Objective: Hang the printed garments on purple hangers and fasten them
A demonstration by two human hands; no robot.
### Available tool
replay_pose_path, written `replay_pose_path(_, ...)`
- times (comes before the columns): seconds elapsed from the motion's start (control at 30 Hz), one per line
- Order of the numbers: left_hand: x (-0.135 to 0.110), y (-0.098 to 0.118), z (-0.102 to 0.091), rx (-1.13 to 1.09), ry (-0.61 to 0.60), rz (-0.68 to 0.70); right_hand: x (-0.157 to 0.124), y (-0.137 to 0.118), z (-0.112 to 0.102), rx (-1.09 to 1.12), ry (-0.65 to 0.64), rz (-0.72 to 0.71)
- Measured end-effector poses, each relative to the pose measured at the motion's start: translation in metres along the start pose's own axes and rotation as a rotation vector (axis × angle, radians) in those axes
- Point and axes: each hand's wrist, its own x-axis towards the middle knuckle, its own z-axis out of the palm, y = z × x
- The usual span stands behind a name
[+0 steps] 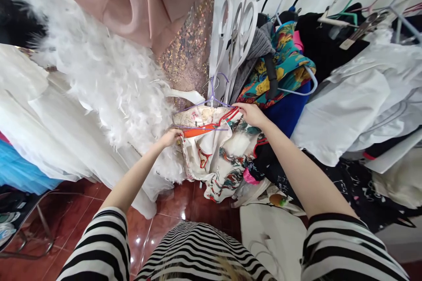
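Clutching a purple wire hanger (205,104) and an orange-red plastic hanger (211,126) in a cream printed garment (216,162), the left hand (171,137) is curling tightly around their left ends, the right hand (250,114) is pinching their right ends, between a white feathered dress (121,83) and heaped clothes (277,66).

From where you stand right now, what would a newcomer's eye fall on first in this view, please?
A fluffy white feather garment fills the left side, beside rose-gold sequinned fabric. At centre, the left hand and right hand hold a purple wire hanger bearing a cream patterned garment with orange trim. On the right lies a teal floral cloth.
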Motion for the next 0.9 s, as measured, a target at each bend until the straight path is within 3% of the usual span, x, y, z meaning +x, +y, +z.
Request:
replay_pose_path(0.1,-0.004,0.001,0.008,-0.117,0.198,-0.102,0.002,-0.001,0.001,0.014,0.006,-0.027)
replay_pose_path(0.2,-0.009,0.003,0.008,-0.205,0.344,-0.115,0.004,0.002,0.004,0.02,0.022,-0.048)
replay_pose_path(0.53,-0.026,-0.003,-0.013,-0.344,0.312,-0.033,-0.001,-0.002,0.014,-0.121,0.081,0.004)
replay_pose_path(0.9,-0.03,-0.003,-0.012,-0.221,0.491,-0.076,-0.004,0.0,0.016,-0.154,0.065,0.003)
